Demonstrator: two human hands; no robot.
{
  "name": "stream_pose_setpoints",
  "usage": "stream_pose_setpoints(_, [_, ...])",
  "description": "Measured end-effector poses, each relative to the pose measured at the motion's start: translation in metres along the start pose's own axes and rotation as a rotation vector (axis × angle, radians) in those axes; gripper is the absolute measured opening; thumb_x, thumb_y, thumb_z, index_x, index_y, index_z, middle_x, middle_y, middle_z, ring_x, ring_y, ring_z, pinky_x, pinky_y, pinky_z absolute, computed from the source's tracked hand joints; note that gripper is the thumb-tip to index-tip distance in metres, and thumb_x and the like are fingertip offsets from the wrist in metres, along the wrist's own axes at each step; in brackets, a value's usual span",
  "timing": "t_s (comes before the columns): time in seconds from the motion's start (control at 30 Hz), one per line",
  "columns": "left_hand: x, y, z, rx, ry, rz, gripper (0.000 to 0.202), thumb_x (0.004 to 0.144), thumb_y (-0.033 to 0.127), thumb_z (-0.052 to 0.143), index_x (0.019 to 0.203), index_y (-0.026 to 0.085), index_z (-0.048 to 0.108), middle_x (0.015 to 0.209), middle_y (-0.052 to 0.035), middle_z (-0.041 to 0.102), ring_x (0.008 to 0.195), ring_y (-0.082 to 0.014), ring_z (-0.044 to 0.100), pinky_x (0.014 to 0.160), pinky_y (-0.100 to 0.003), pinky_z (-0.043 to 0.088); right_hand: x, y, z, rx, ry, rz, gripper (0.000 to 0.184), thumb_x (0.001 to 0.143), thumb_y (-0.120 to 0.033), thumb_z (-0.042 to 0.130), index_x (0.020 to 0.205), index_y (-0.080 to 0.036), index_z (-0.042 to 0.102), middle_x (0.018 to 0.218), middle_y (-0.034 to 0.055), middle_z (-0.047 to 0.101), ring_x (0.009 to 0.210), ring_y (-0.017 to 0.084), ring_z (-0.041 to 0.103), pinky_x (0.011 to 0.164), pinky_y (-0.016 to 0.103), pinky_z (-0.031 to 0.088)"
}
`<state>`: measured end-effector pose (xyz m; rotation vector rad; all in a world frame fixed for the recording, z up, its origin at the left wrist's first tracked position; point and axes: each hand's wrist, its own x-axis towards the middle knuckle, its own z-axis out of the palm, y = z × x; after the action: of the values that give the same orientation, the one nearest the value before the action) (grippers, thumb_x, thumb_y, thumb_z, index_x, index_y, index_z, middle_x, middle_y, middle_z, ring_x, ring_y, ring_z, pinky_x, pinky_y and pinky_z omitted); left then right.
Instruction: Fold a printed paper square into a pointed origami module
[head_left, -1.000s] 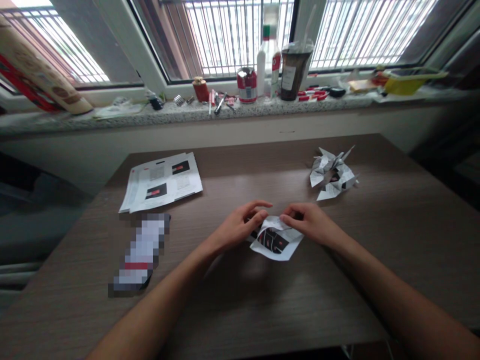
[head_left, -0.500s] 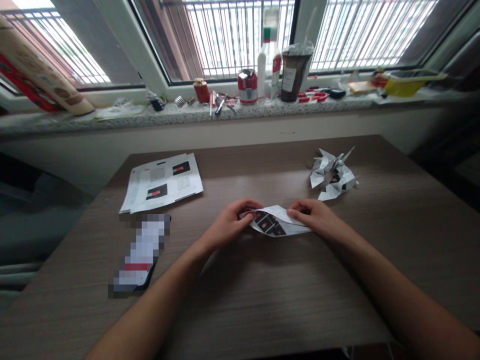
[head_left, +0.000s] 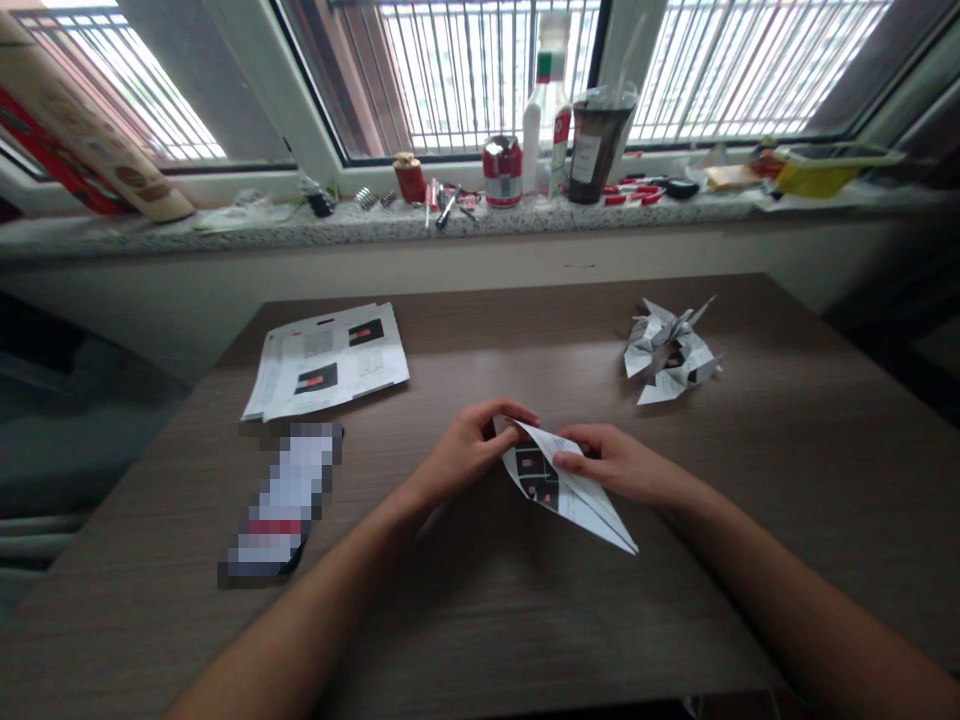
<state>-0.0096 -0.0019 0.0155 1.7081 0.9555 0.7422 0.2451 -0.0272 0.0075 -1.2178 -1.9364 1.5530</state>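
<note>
Between my two hands is a folded sheet of printed paper (head_left: 574, 490), white with a dark picture panel, tapering to a point at the lower right. My left hand (head_left: 484, 440) pinches its upper left end, thumb and fingers closed on the edge. My right hand (head_left: 619, 460) grips the upper right edge, its thumb on the near face and the other fingers partly hidden behind. The paper is tilted and held just over the brown table (head_left: 465, 620).
Several folded paper pieces (head_left: 667, 350) lie clustered at the back right. A stack of printed sheets (head_left: 330, 360) is at the back left, with a blurred phone (head_left: 289, 500) nearer me. A can (head_left: 502, 170), bottles and a cup (head_left: 596, 145) line the windowsill.
The folded paper has turned so its right end now points down toward me. My right hand has shifted slightly left and down along its edge; my left hand stays at the left end.
</note>
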Motion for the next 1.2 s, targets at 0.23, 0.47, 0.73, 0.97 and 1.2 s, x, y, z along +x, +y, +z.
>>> stream_pose_setpoints(0.23, [0.0012,-0.0033,-0.0014,-0.119,0.117,-0.048,0.022,0.099,0.036,0.061,0.111,0.021,0.073,0.106,-0.0073,0.075,0.098,-0.0223,0.069,0.092,-0.038,0.053,-0.0013,-0.0022,0.0034,0.132,0.028,0.023,0.037,0.097,-0.051,0.061,0.108,-0.016,0.070,0.096,0.0061,0.070,0.077,0.017,0.060,0.066,0.028,0.045])
stream_pose_setpoints(0.47, [0.0003,0.0000,0.0002,-0.202,0.159,-0.052,0.024,0.098,0.038,0.063,0.109,0.020,0.075,0.109,-0.0084,0.076,0.100,-0.0230,0.070,0.093,-0.037,0.054,-0.0036,-0.0021,0.0042,0.149,0.061,0.041,0.040,0.097,-0.051,0.060,0.119,-0.019,0.070,0.108,0.0092,0.074,0.088,0.022,0.065,0.074,0.032,0.052])
stream_pose_setpoints(0.73, [0.0002,0.0004,0.0026,-0.254,0.207,-0.084,0.024,0.097,0.035,0.064,0.114,0.019,0.071,0.108,-0.0090,0.076,0.097,-0.0226,0.071,0.091,-0.037,0.056,-0.0040,-0.0025,0.0048,0.078,0.062,0.003,0.037,0.098,-0.051,0.059,0.113,-0.018,0.071,0.104,0.0081,0.073,0.084,0.020,0.064,0.072,0.031,0.050])
stream_pose_setpoints(0.97, [0.0017,-0.0030,0.0049,-0.301,0.211,-0.108,0.019,0.096,0.033,0.063,0.106,0.019,0.070,0.108,-0.0093,0.076,0.100,-0.0238,0.072,0.090,-0.038,0.058,-0.0027,-0.0041,0.0071,0.046,0.077,0.004,0.037,0.098,-0.051,0.059,0.108,-0.017,0.070,0.100,0.0071,0.072,0.082,0.019,0.063,0.069,0.029,0.048])
stream_pose_setpoints(1.2, [-0.0003,0.0007,0.0038,-0.373,0.152,-0.074,0.022,0.095,0.038,0.064,0.102,0.018,0.072,0.111,-0.0110,0.076,0.102,-0.0250,0.071,0.091,-0.039,0.058,-0.0043,-0.0058,0.0084,0.085,0.092,0.029,0.037,0.097,-0.052,0.060,0.106,-0.018,0.071,0.094,0.0059,0.070,0.075,0.018,0.061,0.064,0.028,0.046])
